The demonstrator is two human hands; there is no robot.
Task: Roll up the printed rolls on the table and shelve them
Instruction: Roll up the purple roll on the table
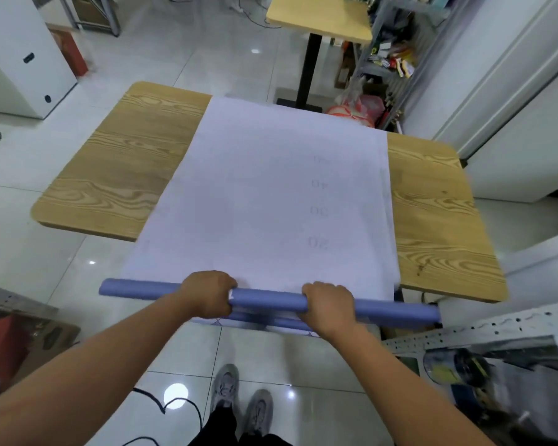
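Your left hand and right hand, fingers curled round the roll beside its middle — spaced, likely, so the sheet winds straight on the table

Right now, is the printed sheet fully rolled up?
No, most of the sheet lies flat on the table; left hand and right hand grip its rolled end.

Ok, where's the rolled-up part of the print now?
In the head view, the rolled-up part lies crosswise at the near edge of the wooden table, gripped by the left hand and right hand, unrolled sheet beyond it.
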